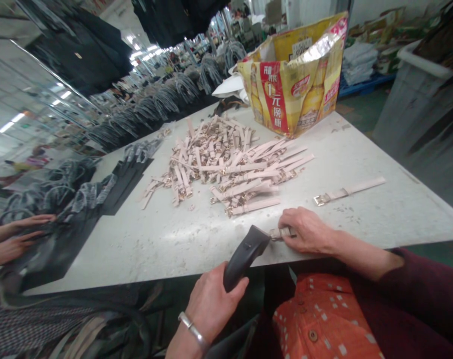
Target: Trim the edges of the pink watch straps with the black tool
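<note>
My left hand (pixel 216 294) is wrapped around a dark electric hair clipper (pixel 245 257), a bracelet on its wrist. The clipper's head meets the buckle end of a pale pink buckled strap (pixel 277 234). Pressed over that strap on the table is my right hand (pixel 305 230), its fingers closed and partly hiding it. Another single strap (pixel 349 191) lies flat to the right, with a gold buckle at its left end. Beyond my hands spreads a large heap of similar straps (pixel 219 154).
A yellow and red cardboard box (pixel 294 94) stands at the table's back right. Dark garments (pixel 95 214) line the left side, where a co-worker's hands (pixel 20 239) touch them. A grey bin (pixel 409 99) is off the right edge. Dark clothes (pixel 80 50) hang overhead.
</note>
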`<state>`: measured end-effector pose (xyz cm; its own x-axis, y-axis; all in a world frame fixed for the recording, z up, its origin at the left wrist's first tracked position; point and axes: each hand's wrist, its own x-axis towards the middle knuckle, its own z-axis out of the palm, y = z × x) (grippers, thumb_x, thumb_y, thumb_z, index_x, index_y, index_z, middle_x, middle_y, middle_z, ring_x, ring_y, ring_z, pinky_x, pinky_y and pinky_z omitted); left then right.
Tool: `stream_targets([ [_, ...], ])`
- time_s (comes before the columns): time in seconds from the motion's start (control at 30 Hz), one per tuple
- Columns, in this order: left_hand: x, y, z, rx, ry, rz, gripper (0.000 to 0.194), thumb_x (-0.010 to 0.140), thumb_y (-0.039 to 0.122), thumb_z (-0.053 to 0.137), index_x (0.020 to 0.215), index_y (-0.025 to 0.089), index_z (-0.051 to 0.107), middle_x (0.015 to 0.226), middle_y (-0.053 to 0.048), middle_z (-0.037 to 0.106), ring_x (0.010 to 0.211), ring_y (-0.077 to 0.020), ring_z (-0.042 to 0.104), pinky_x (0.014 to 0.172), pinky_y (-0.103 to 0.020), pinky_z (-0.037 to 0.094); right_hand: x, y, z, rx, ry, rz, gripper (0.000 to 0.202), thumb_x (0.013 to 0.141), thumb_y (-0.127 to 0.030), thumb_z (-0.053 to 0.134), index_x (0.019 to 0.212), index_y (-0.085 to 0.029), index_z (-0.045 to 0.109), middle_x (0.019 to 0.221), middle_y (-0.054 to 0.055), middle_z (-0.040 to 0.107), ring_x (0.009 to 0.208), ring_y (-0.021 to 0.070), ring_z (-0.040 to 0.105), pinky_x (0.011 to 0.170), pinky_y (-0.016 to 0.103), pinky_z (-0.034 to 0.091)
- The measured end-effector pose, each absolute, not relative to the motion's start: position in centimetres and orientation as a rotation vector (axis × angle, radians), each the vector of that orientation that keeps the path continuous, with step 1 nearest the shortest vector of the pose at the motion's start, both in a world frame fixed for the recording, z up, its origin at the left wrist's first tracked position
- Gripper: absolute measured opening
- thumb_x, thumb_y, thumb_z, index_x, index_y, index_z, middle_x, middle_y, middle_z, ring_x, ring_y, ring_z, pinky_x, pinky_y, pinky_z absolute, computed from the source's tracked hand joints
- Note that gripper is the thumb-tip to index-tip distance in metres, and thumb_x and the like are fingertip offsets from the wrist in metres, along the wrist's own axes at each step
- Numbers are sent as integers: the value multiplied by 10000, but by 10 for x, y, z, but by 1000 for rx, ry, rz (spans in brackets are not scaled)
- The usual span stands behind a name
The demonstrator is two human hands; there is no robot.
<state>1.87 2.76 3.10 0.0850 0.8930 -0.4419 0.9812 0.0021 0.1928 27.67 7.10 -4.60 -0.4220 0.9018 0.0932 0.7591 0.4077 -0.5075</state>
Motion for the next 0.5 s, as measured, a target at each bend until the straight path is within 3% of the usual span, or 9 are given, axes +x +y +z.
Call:
stream_targets([
  [0.27, 10, 20, 34, 1899, 1894, -216, 304, 775, 472, 505, 821, 191, 613, 678, -1, 634, 609, -132, 575, 572, -215, 370, 258, 79, -25, -1660, -2473, 695, 192, 627, -240, 549, 797, -197, 625, 753, 75, 652, 666, 229, 582, 527, 273, 296],
  [0.5, 8, 13, 42, 1848, 1909, -168, 304, 777, 457, 504, 834, 182, 621, 705, -14, 657, 651, -147, 605, 597, -224, 393, 254, 82, -27, -1316, -2447, 936, 248, 695, -260, 540, 915, -220, 649, 819, 48, 654, 703, 191, 578, 552, 242, 332],
])
